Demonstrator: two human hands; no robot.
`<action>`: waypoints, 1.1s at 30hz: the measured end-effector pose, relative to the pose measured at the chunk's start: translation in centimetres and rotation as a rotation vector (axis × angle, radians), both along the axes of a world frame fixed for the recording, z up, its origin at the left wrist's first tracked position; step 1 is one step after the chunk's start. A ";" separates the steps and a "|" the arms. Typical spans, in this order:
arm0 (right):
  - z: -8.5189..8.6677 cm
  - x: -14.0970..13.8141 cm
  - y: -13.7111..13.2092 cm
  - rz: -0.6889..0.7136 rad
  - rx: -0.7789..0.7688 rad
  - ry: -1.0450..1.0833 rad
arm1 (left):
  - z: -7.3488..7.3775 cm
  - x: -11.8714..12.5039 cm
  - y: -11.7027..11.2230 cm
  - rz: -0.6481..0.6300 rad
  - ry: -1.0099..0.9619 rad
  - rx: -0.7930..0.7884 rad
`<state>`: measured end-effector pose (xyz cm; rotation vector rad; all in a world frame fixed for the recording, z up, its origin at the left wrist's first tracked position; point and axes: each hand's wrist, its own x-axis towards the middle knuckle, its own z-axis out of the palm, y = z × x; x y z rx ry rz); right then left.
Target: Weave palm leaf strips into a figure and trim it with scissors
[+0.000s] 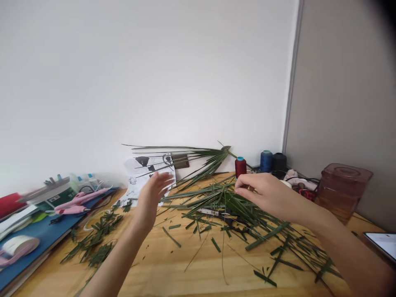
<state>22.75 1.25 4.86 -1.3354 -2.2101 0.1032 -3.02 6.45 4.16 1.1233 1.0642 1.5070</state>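
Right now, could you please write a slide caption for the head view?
Left hand and right hand over a wooden table strewn with green leaf strips.

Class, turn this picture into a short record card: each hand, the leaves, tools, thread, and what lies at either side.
Left hand: raised, fingers spread, holding nothing visible
Right hand: fingers curled above the leaf strips; grip unclear
Large leaf: fanned out, near the wall
Tool: scissors, partly covered by strips
Thread: red spool, blue spool, black spool
Left side: pink glue gun, leaf cuttings
Right side: lidded container, phone
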 end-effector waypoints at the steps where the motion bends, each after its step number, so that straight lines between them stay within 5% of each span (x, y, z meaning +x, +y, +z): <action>1: 0.0 -0.3 -0.2 0.011 0.005 -0.027 | 1.0 1.1 -0.8 -0.188 0.160 0.031; 5: 0.2 -1.8 -1.4 0.072 0.049 -0.104 | 3.1 5.0 -3.0 -0.670 0.773 0.096; 8: 0.7 -2.3 -2.2 0.076 0.094 -0.014 | 3.1 5.9 -3.2 -0.795 0.857 0.068; 14: 1.3 -0.9 -1.7 -0.109 -0.033 0.647 | 1.8 5.3 -2.8 -0.573 0.235 -0.171; 21: 0.3 -0.9 -1.0 0.202 -0.458 0.838 | -1.4 5.2 -4.1 -0.478 -0.113 -0.278; 28: -2.1 -2.7 -1.4 0.062 -0.339 0.415 | -3.3 5.6 -4.9 -0.569 -0.167 -0.305; 33: -3.4 -3.6 -1.5 0.090 -0.378 0.426 | -3.7 6.1 -5.2 -0.509 -0.044 -0.330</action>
